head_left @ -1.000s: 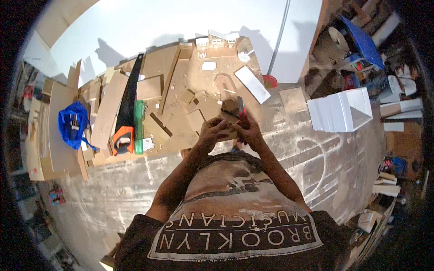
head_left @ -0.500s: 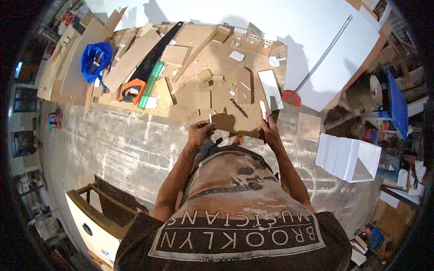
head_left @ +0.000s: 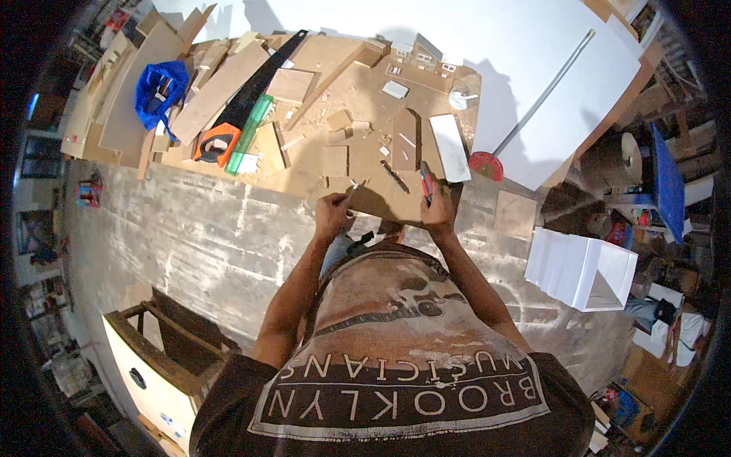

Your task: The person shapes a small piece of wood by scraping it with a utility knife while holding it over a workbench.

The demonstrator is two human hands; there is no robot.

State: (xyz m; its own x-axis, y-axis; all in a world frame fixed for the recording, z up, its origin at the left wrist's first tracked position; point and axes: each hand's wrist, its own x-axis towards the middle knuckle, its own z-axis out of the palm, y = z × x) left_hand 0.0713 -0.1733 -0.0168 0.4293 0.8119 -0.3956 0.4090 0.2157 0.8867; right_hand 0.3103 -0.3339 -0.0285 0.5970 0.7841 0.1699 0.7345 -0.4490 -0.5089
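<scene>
My left hand (head_left: 333, 215) is closed at the near edge of the workbench, pinching a small white strip (head_left: 355, 184). To its right, my right hand (head_left: 437, 212) is wrapped round a red and dark utility knife (head_left: 426, 180), which points away from me. Between the hands and slightly farther off lies a dark, slim rod-like tool (head_left: 394, 177). Beyond the knife are a long brown wood block (head_left: 406, 139) and a white rectangular panel (head_left: 450, 148). Small wood offcuts, one of them a square piece (head_left: 335, 161), lie past my left hand.
On the left of the bench are a handsaw (head_left: 217, 145) with an orange handle, a green straightedge (head_left: 250, 135) and a blue bag (head_left: 161, 95). A metal rod (head_left: 544, 91) crosses a white sheet at right. A white box (head_left: 560, 266) and an open wooden cabinet (head_left: 152, 373) stand beside me.
My right hand has shifted left and turned the knife, so its bright blade no longer shows. The white strip in my left hand has moved slightly upward and tilted.
</scene>
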